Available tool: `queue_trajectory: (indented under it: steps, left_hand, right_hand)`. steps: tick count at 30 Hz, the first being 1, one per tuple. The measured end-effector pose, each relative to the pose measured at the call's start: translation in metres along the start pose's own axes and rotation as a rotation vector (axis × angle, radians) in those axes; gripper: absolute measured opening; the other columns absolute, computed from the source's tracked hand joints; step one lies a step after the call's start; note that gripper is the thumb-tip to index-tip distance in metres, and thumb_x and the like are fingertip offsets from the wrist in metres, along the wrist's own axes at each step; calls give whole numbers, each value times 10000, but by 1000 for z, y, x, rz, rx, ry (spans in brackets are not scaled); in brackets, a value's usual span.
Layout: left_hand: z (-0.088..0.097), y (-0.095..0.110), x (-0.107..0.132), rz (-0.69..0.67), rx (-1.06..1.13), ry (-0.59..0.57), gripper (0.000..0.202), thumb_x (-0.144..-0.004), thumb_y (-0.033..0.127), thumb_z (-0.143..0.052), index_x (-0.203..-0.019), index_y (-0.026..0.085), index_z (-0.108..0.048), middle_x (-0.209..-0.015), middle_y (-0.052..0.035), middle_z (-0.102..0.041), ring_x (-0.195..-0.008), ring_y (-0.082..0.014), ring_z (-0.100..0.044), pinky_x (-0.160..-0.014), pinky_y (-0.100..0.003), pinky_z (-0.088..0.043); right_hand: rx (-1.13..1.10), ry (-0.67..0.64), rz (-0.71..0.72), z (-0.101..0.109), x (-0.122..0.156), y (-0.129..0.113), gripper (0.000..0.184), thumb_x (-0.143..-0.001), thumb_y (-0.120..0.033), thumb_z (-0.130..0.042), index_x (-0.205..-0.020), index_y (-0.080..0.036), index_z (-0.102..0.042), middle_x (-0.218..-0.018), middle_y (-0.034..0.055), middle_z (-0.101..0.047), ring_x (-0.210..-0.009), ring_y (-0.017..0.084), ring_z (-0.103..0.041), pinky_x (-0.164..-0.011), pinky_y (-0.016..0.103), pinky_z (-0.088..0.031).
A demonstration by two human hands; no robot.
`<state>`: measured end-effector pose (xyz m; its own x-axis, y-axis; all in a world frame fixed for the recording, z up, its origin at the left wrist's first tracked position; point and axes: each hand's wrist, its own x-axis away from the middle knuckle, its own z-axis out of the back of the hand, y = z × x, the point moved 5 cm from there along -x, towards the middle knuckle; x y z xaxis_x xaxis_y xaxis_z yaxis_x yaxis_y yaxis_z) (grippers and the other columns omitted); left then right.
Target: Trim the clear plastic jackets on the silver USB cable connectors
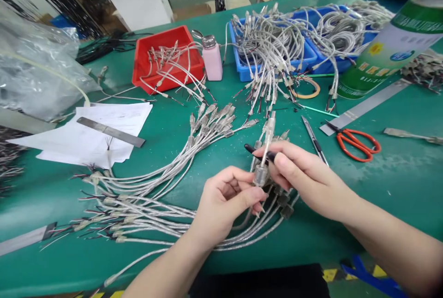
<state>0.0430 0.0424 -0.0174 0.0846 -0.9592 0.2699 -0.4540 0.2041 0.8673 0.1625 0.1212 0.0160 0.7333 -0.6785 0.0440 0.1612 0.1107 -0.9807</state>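
Note:
A clear-jacketed cable stands nearly upright between my hands over the table, its plug end pointing away from me. Closed around its lower part, at a translucent block-shaped piece, is my left hand. My right hand pinches the same cable higher up, just below the plug; two of its fingertips wear black covers. Beneath both hands lies a bunch of similar cables, partly hidden by them. Another bundle of cables spreads to the left, plugs at the far end and bare coloured wires at the near-left end.
Behind stand a red bin, a pink pump bottle and a blue bin heaped with cables. To the right are a utility knife, orange-handled scissors, a steel ruler and a green-white can. Papers lie left.

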Motion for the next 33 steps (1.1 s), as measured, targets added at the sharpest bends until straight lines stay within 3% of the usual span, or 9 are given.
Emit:
queue_trajectory:
  steps: [4,7,15,20,22,25,28,30,33]
  left_hand:
    - [4,5,1,-65,-88,51,146,-741,197,-712,-801,169,-583,-552,57,-578,-503,-71,-556,-522,-188,-445]
    - [5,10,2,-88,-209,78,138,-741,203,-707,-793,165,-584,-554,53,-564,-529,-72,-533,-538,-188,-424]
    - [1,17,5,-237,-508,106,74,-772,204,-662,-771,159,-603,-627,34,-546,-603,-81,-485,-596,-201,-410]
    - [-2,13,6,-158,-493,59,93,-786,235,-656,-836,166,-618,-622,37,-557,-573,-75,-485,-582,-204,-403]
    - [1,11,4,-126,-434,75,123,-779,253,-666,-852,168,-617,-615,42,-551,-555,-71,-477,-568,-203,-401]
    - [4,11,2,-129,-405,119,139,-770,268,-672,-818,153,-612,-617,33,-546,-570,-80,-483,-566,-204,-407]
    - [4,13,2,-151,-466,133,136,-770,265,-664,-823,146,-623,-648,11,-576,-605,-102,-513,-584,-218,-425]
    - [2,15,3,-144,-502,130,129,-773,269,-660,-818,150,-637,-655,3,-594,-611,-112,-533,-597,-226,-439]
    - [-3,13,3,-64,-426,73,136,-790,273,-644,-847,149,-645,-682,-16,-641,-619,-121,-572,-615,-232,-465]
  right_hand:
    - [98,-232,-20,-13,7,-3,327,-980,-375,-344,-1277,-240,-369,-974,31,-627,-910,143,-591,-766,240,-465]
    - [153,-293,-15,-19,8,-2,334,-976,-360,-358,-1291,-260,-310,-1103,45,-611,-998,168,-579,-753,245,-470]
    - [366,-190,93,-18,7,5,189,-959,-351,-386,-1075,-203,-405,-794,25,-615,-788,179,-615,-650,258,-440]
    - [439,-36,160,-8,-1,-1,289,-978,-344,-301,-796,-188,-463,-672,6,-530,-603,129,-524,-560,250,-368]
    - [358,-45,143,-7,-2,-2,290,-983,-346,-296,-826,-188,-482,-737,15,-561,-689,134,-551,-628,247,-399]
    - [232,-194,74,-15,0,-2,191,-974,-349,-350,-1057,-200,-436,-857,19,-617,-828,152,-582,-747,262,-428]
    - [251,-274,29,-22,3,1,208,-967,-349,-363,-1097,-186,-374,-803,18,-615,-740,159,-579,-697,275,-428]
    - [316,-232,41,-21,2,3,196,-968,-345,-348,-1048,-176,-404,-750,17,-587,-657,153,-551,-625,269,-405]
    - [406,-59,111,-11,-4,3,261,-973,-350,-315,-852,-182,-474,-670,8,-527,-592,134,-498,-565,258,-361]
